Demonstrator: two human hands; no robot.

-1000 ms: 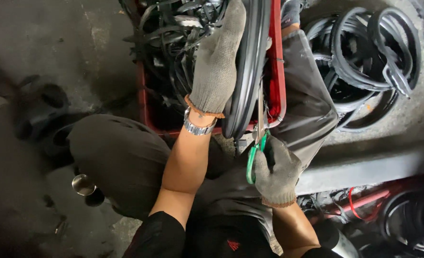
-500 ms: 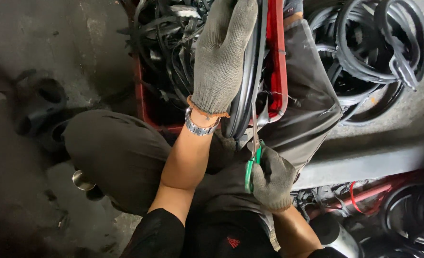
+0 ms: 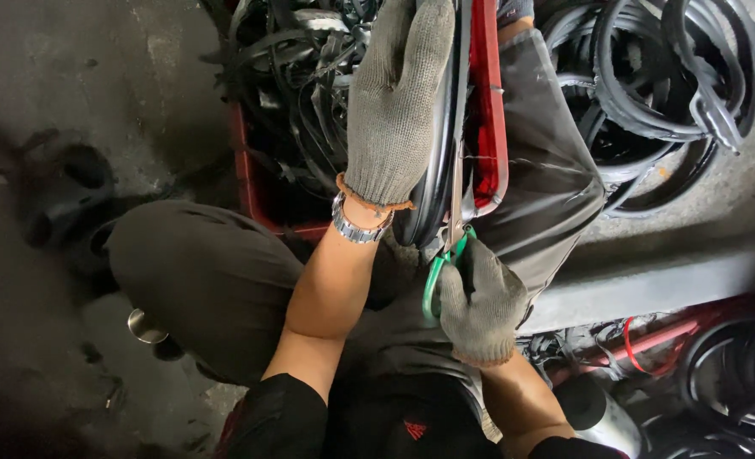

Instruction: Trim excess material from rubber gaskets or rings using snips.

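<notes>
Both gloved: left hand (image 3: 397, 102) extended; right hand (image 3: 478, 302) gripping scissors (image 3: 443, 255).

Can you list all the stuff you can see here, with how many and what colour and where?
rubber strip: one, black, upright in the middle, held by the left hand
scissors: one pair, green handles, centre, blades along the strip
crate: one, red, top middle
rubber scraps: a tangle, black, inside the crate
rubber rings: several, black, top right on the floor
more rings: several, black, bottom right
metal cup: one, silver, lower left
watch: one, silver, left wrist
left hand: grey glove, gripping the strip
right hand: grey glove, holding the scissors
</notes>
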